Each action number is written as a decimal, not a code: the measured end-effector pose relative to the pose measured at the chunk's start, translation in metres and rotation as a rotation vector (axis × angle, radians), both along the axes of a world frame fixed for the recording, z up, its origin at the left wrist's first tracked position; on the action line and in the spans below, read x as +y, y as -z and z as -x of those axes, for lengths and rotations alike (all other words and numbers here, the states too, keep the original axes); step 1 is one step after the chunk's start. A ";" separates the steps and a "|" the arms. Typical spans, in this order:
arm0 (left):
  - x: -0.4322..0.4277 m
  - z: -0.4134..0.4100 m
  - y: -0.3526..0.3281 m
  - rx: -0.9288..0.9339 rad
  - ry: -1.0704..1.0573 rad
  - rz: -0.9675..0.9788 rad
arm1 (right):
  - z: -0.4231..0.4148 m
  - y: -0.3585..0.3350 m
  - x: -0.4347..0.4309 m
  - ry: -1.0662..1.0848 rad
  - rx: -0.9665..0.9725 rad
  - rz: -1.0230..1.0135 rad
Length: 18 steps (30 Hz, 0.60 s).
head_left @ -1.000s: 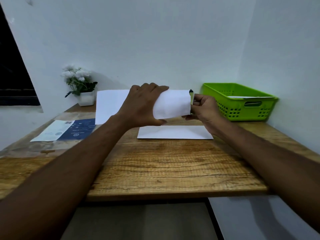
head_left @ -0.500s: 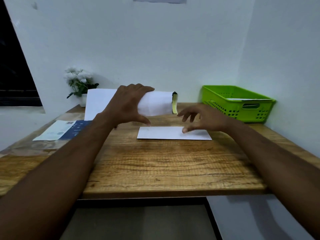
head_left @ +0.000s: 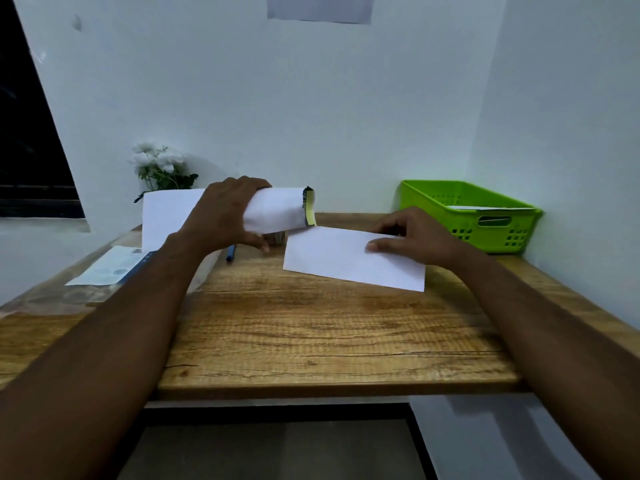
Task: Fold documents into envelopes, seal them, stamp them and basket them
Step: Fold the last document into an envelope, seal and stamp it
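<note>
The folded document (head_left: 332,259) looks tilted up off the table (head_left: 311,334), pinched at its right end between the right hand's (head_left: 415,237) thumb and fingers, long axis running left to right. Its free left end sits just below the mouth of the envelope (head_left: 277,211), which the left hand (head_left: 225,216) wraps from above, with the flap (yellow strip showing) facing the right hand. Whether that mouth gapes I can't tell, since the hand hides the envelope's left half. The basket (head_left: 433,192) sits beyond the right hand.
</note>
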<state>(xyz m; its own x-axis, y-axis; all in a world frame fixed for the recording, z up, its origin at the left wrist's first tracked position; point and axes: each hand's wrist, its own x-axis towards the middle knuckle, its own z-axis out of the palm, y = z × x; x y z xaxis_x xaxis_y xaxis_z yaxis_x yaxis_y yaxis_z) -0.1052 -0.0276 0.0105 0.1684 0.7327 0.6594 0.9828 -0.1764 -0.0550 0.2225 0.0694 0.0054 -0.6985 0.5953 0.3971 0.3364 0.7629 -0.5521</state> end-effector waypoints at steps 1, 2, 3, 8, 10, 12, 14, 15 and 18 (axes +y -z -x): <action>0.000 0.003 0.001 0.000 -0.012 -0.003 | -0.002 -0.002 0.000 0.000 0.060 -0.010; -0.001 0.006 0.001 -0.006 -0.023 -0.006 | -0.004 -0.004 -0.001 0.000 0.103 -0.027; 0.000 0.009 0.002 -0.018 -0.035 -0.009 | -0.007 -0.005 -0.002 -0.002 0.135 -0.041; -0.002 0.018 0.001 -0.037 -0.065 -0.029 | -0.017 -0.009 0.000 0.018 0.300 -0.056; -0.001 0.016 0.001 -0.032 -0.056 -0.029 | -0.018 -0.009 0.002 0.043 0.350 -0.051; -0.001 0.013 0.000 -0.028 -0.031 -0.021 | -0.017 -0.008 0.004 0.070 0.370 -0.043; -0.001 0.009 0.000 -0.036 0.005 -0.017 | -0.016 -0.006 0.008 0.100 0.370 -0.037; -0.002 0.008 -0.001 -0.040 0.020 -0.015 | -0.016 -0.005 0.009 0.114 0.365 -0.036; -0.003 0.006 -0.002 -0.038 0.047 -0.014 | -0.016 -0.004 0.011 0.145 0.352 -0.028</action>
